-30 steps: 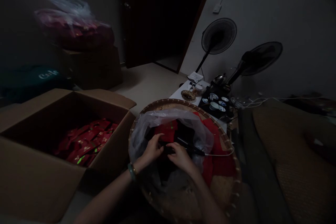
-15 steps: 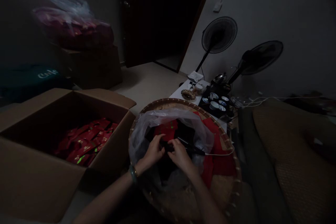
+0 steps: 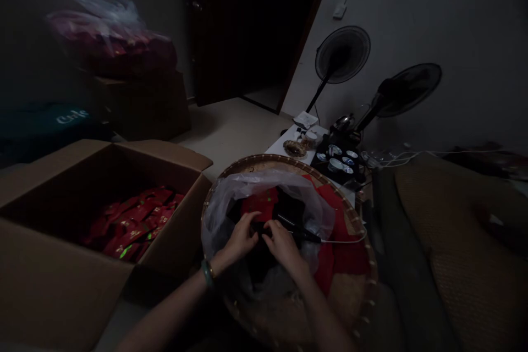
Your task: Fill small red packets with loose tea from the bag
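Both of my hands work over an open clear plastic bag (image 3: pixel 218 214) lying in a round woven basket (image 3: pixel 371 264). My left hand (image 3: pixel 239 239), with a green bangle at its wrist, has thumb and fingers closed on the edge of a dark piece. Close beside it, my right hand (image 3: pixel 280 242) pinches the same piece; the dim light hides its kind. Just beyond, a red packet (image 3: pixel 264 202) with a green mark lies on black material. Right of my right hand rests a slim black rod-shaped tool (image 3: pixel 307 236) with a white cord (image 3: pixel 342 241) from its end.
Red cloth-like pieces (image 3: pixel 350 256) lie in the basket's right side. On the left, an open cardboard box (image 3: pixel 53 286) holds many red packets (image 3: pixel 136 223). Behind the basket, a low table (image 3: pixel 280 146) carries a black tray of cups (image 3: pixel 336 165). Two fans (image 3: pixel 344 55) stand farther back.
My right hand's fingers have shifted slightly and curled in on the dark piece. My left hand stays almost in place. The view has drifted a little.
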A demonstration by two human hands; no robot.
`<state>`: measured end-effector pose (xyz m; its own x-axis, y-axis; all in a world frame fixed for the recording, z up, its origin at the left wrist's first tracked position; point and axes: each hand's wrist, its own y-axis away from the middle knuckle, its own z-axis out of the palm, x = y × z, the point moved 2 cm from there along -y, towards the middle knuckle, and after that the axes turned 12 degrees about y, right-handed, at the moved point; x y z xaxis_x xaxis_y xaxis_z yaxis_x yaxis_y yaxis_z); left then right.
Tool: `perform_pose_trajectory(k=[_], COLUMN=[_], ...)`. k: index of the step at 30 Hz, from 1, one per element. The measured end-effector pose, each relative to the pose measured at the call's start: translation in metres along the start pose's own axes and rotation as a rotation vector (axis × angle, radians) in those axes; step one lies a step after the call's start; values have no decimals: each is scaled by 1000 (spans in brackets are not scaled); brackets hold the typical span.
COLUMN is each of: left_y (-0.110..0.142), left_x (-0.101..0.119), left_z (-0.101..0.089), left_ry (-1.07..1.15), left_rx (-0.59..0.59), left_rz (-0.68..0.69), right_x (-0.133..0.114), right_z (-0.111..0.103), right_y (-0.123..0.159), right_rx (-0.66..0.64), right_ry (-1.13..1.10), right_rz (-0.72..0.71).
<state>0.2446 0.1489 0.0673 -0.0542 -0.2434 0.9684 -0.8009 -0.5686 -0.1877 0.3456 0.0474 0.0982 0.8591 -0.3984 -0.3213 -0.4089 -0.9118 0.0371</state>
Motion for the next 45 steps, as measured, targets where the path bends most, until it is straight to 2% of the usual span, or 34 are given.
perform_pose_trajectory(k=[3, 8, 13, 15, 17, 18, 22, 25, 28, 33, 37, 41, 45], left_y=[-1, -4, -4, -5, -6, -6, -9, -10, -10, -10, -10, -10, -11], left_x=[0, -6, -6, -7, -8, -8, -3, 5, 10, 6, 5, 11, 15], left_z=[-1, -2, -3, -5, -8, -10, -17, -20, -22, -22, -21, -23, -24], left_ry=[5, 9, -2, -28, -58, -73, -148, -203, -271, -327, -290, -268, -312], left_rx=[-30, 45, 57, 51, 30, 17, -20, -57, -81, -84, -103, -112, -110], left_rz=[-3, -31, -55, -55, -62, -72, -107, -110, -130, -139, -132, -148, -183], right_x=[5, -2, -8, -2, 11, 18, 37, 36, 28, 24, 27, 34, 37], right_z=[8, 0, -11, -10, -1, 6, 48, 68, 74, 77, 80, 70, 40], right_y=[-3, 2, 8, 10, 11, 13, 23, 27, 26, 26, 28, 27, 26], right_rx=[37, 63, 80, 149, 210, 200, -90, -155, -186, -243, -223, -109, 58], right_ry=[-77, -188, -180, -202, -235, -241, -110, 43, 137, 187, 155, -1, -276], right_rz=[43, -92, -180, -137, -15, 54, 139, 167, 181, 181, 189, 205, 218])
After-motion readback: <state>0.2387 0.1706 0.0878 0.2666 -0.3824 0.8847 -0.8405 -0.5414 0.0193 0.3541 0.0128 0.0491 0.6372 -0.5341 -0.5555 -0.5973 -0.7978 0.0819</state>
